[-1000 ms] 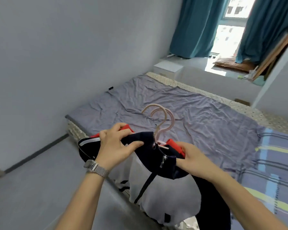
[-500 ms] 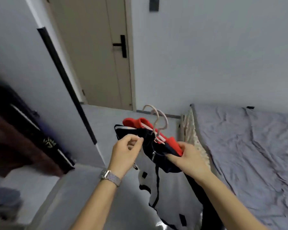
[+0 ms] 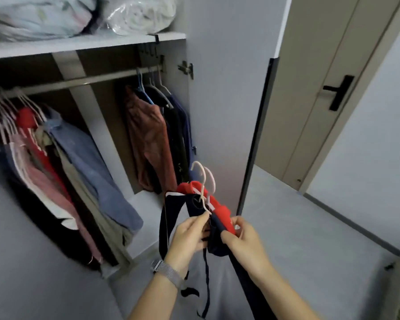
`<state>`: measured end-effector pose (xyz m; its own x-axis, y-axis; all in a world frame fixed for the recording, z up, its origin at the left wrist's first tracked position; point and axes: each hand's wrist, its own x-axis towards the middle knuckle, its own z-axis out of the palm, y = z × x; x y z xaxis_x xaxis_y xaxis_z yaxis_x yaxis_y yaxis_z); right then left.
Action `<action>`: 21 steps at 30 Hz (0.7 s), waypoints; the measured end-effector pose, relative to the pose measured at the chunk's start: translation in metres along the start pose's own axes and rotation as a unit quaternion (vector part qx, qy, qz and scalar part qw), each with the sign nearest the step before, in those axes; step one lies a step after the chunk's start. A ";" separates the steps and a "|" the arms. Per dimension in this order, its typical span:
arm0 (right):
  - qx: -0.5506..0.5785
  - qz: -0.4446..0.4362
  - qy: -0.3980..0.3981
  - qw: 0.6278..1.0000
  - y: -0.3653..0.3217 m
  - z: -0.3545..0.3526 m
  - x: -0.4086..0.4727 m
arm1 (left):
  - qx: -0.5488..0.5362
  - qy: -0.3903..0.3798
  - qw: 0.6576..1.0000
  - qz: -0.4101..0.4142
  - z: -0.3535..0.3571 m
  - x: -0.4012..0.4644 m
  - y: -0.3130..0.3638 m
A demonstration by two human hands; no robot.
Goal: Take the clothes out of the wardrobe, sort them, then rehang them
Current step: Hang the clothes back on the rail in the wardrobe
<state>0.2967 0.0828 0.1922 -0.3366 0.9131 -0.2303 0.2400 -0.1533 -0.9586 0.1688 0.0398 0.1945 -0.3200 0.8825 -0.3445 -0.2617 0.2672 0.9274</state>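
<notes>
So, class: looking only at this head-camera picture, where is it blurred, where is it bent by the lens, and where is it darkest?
Head view: motion blur smears the left clothes; the hands stay fairly sharp. The wide lens bows the rail and tilts the door. Darkest is the wardrobe interior behind the rust garment.

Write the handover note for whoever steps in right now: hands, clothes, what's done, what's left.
Left hand: pinches the dark jacket just below the pale hanger hooks.
Right hand: grips the red garment at the bundle's right end.
Both garments are on hangers, held in front of the open wardrobe.
Done: clothes already hang on the rail in a left group and a right group.
Left: hook these two onto the rail; the gap between the groups looks free.
</notes>
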 end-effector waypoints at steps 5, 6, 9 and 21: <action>0.026 -0.023 -0.082 0.996 -0.030 0.058 0.057 | 0.041 0.092 0.994 0.035 -0.051 0.051 0.033; 0.036 -0.018 -0.104 0.994 -0.035 0.067 0.069 | 0.047 0.110 0.992 0.039 -0.058 0.062 0.040; 0.069 -0.008 -0.161 0.985 -0.047 0.089 0.107 | 0.066 0.150 0.985 0.048 -0.076 0.097 0.062; 0.101 -0.001 -0.340 0.935 -0.111 0.133 0.257 | 0.166 0.267 0.947 0.067 -0.119 0.211 0.139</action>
<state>0.0622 0.2837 0.2171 -0.8539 0.4732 -0.2167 0.0854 -0.2834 -0.9552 -0.0435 0.2167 0.2334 -0.7686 0.6184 -0.1636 0.0851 0.3523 0.9320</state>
